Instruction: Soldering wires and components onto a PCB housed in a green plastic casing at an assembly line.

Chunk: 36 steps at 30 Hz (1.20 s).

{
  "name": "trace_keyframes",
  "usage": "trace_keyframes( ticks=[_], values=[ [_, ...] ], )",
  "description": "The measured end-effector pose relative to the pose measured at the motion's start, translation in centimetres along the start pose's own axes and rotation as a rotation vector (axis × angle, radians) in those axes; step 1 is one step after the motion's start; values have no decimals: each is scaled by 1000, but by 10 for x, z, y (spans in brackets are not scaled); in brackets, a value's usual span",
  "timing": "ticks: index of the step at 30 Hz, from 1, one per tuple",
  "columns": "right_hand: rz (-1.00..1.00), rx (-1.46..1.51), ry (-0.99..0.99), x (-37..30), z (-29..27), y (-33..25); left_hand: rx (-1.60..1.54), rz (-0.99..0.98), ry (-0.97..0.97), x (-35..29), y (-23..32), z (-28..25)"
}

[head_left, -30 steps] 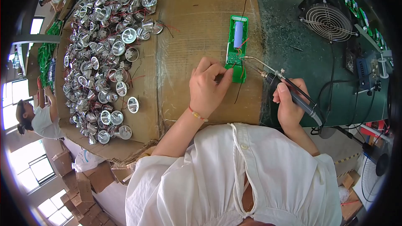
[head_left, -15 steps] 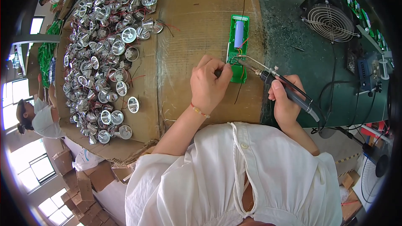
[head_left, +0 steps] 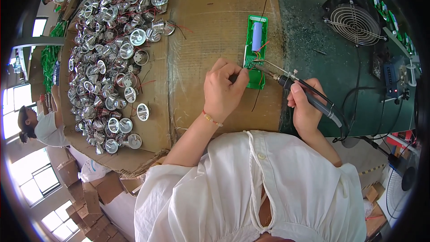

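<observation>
A green plastic housing [head_left: 256,80] lies lengthwise on the cardboard, holding a purple cylindrical battery [head_left: 256,36] and, below it, a small green circuit board [head_left: 251,58]. Red, yellow and black wires come off these parts. My right hand [head_left: 306,110] grips a soldering iron [head_left: 318,103] with a thin metal tube along it; its tip reaches the board, and I cannot tell whether it touches. At the housing's left edge, close to the tip, my left hand [head_left: 224,85] is closed in a pinch. What its fingertips hold is hidden or too small to make out.
Many silver reflector cups [head_left: 107,62] with wires fill a cardboard tray on the left. A black fan with a wire guard [head_left: 354,24] and a blue control box [head_left: 394,80] stand on the right, with cables nearby. Another person [head_left: 47,125] is at far left.
The housing has shifted very slightly, and the black wire at its top now leans farther right. Both my hands keep nearly the same place. At far left, the other person's arm has moved.
</observation>
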State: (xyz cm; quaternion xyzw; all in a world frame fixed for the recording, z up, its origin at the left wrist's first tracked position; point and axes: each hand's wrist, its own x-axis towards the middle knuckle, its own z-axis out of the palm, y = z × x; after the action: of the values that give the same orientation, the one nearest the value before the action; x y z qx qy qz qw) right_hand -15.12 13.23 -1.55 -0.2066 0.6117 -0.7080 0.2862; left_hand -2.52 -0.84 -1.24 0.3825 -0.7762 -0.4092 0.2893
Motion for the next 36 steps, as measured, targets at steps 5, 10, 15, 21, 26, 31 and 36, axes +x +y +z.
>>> trace_keyframes(
  ticks=[5,10,15,21,26,31,36],
  values=[
    [1,43,36,-6,-1,3,4,-8,4,-1,-3,0],
    [-31,63,30,-6,-2,2,10,-8,-4,-2,-3,-2],
    [-43,55,10,-6,-3,-1,8,1,-5,-2,0,-5],
    [-194,-64,128,6,-32,3,-17,-233,-171,5,-2,-16],
    [-157,-190,229,14,-54,4,292,-40,-335,61,17,3],
    [-106,-222,210,16,-48,20,502,288,-379,179,62,71],
    [-11,-301,169,16,-46,9,372,411,-266,284,81,165]
  ],
)
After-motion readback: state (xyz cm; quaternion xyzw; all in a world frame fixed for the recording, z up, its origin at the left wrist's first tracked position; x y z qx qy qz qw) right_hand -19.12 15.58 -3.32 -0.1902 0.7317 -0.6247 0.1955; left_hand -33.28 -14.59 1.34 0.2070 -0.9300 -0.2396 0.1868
